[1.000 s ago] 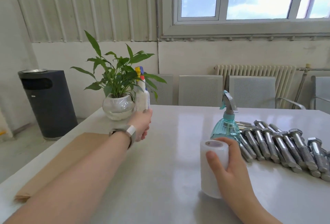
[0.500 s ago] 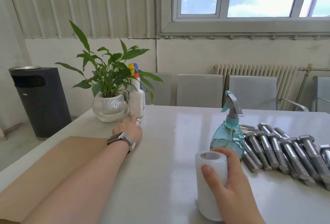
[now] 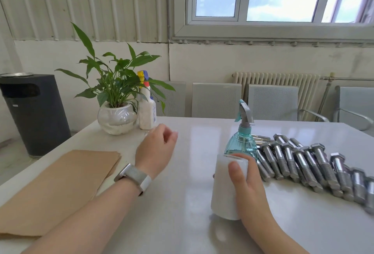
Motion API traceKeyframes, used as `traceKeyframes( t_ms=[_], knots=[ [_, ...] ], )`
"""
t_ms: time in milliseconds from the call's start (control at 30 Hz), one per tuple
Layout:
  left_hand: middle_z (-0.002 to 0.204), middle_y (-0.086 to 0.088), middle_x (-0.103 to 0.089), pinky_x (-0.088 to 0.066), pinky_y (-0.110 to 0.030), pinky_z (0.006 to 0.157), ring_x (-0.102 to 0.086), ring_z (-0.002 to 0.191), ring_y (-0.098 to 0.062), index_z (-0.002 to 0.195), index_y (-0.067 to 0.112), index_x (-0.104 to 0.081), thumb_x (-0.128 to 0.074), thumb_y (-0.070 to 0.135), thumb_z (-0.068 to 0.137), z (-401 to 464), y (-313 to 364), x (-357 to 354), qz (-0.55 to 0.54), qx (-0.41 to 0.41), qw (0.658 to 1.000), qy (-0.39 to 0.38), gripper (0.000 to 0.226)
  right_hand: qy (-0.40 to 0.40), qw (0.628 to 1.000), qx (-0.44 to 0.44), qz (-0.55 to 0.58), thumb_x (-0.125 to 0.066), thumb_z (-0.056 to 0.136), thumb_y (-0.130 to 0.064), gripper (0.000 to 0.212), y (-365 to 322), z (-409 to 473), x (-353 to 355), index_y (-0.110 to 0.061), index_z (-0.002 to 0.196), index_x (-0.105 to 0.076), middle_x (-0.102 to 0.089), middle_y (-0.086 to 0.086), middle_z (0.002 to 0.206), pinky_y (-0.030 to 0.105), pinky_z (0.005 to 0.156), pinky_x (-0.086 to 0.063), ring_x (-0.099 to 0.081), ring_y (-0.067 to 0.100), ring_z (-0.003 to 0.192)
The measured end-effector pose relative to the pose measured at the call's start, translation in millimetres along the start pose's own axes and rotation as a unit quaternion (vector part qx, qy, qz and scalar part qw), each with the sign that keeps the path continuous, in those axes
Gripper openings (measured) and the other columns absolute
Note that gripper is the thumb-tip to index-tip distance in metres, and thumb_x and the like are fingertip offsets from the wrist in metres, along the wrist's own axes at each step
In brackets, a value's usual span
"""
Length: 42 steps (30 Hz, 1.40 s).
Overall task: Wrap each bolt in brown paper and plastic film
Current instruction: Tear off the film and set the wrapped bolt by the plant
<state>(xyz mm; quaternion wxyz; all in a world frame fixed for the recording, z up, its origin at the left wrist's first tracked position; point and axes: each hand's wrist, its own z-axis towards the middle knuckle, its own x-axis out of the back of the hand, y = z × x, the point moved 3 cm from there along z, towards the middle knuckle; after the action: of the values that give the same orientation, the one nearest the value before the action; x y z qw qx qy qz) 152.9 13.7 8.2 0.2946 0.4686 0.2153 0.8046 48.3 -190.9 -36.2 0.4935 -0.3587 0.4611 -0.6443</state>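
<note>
Several large steel bolts (image 3: 307, 164) lie side by side on the right of the white table (image 3: 182, 223). A stack of brown paper sheets (image 3: 58, 189) lies flat at the left. My right hand (image 3: 245, 185) grips an upright white roll of plastic film (image 3: 225, 189) near the table's middle. My left hand (image 3: 155, 150), with a watch on the wrist, hovers empty above the table with its fingers loosely curled, a little in front of the white spray bottle (image 3: 147, 110).
A teal spray bottle (image 3: 241, 142) stands just behind the film roll, touching the bolts. A potted plant in a glass bowl (image 3: 116, 120) stands at the far left beside the white bottle. Grey chairs (image 3: 216, 100) line the far table edge. A black bin (image 3: 34, 112) stands on the floor at left.
My left hand has let go of the white spray bottle beside the plant and drawn back toward me. My right hand has kept its hold on the film roll.
</note>
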Motion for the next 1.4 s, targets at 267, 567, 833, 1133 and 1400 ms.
traceKeyframes(
  t_ms=[267, 567, 833, 1133, 1400],
  knots=[
    [0.091, 0.017, -0.065, -0.048, -0.021, 0.069, -0.065, 0.079, -0.002, 0.087, 0.030, -0.069, -0.054, 0.034, 0.097, -126, 54, -24, -0.179, -0.023, 0.976, -0.126, 0.018, 0.067, 0.976, -0.115, 0.174, -0.053, 0.068, -0.087, 0.087, 2, -2, 8, -0.014, 0.113, -0.063, -0.071, 0.019, 0.094, 0.038, 0.062, -0.056, -0.070, 0.030, 0.081],
    [0.115, 0.045, -0.046, -0.040, -0.004, 0.067, -0.057, 0.083, 0.013, 0.092, 0.040, -0.073, -0.058, 0.044, 0.091, -129, 60, -23, -0.117, -0.095, 0.984, -0.091, 0.016, 0.135, 0.985, -0.076, 0.077, -0.043, 0.062, -0.094, 0.085, 2, 5, 15, -0.021, 0.102, -0.059, -0.066, 0.015, 0.104, 0.059, 0.089, -0.052, -0.066, 0.034, 0.096],
    [0.097, 0.028, -0.062, -0.043, -0.008, 0.068, -0.063, 0.084, 0.002, 0.074, 0.032, -0.071, -0.071, 0.033, 0.084, -122, 48, -26, -0.208, -0.022, 0.973, -0.100, 0.010, 0.147, 0.988, -0.031, 0.041, -0.042, 0.066, -0.089, 0.057, 6, 7, 14, -0.039, 0.089, -0.058, -0.067, -0.013, 0.083, 0.039, 0.073, -0.053, -0.066, 0.014, 0.083],
    [0.084, 0.011, -0.068, -0.044, -0.009, 0.060, -0.063, 0.075, 0.002, 0.081, 0.032, -0.066, -0.064, 0.031, 0.089, -120, 47, -26, -0.235, 0.038, 0.965, -0.109, 0.009, 0.145, 0.988, -0.036, 0.046, -0.043, 0.066, -0.088, 0.057, 3, 6, 12, -0.039, 0.090, -0.058, -0.067, -0.001, 0.094, 0.054, 0.087, -0.054, -0.067, 0.024, 0.092],
    [0.097, 0.031, -0.064, -0.053, -0.026, 0.075, -0.063, 0.081, 0.004, 0.081, 0.036, -0.073, -0.064, 0.033, 0.086, -120, 50, -23, -0.129, -0.051, 0.979, -0.148, 0.010, 0.124, 0.992, 0.011, 0.022, -0.047, 0.066, -0.084, 0.050, -2, 4, 11, -0.044, 0.094, -0.054, -0.064, -0.020, 0.087, 0.033, 0.066, -0.051, -0.064, 0.001, 0.078]
  ],
)
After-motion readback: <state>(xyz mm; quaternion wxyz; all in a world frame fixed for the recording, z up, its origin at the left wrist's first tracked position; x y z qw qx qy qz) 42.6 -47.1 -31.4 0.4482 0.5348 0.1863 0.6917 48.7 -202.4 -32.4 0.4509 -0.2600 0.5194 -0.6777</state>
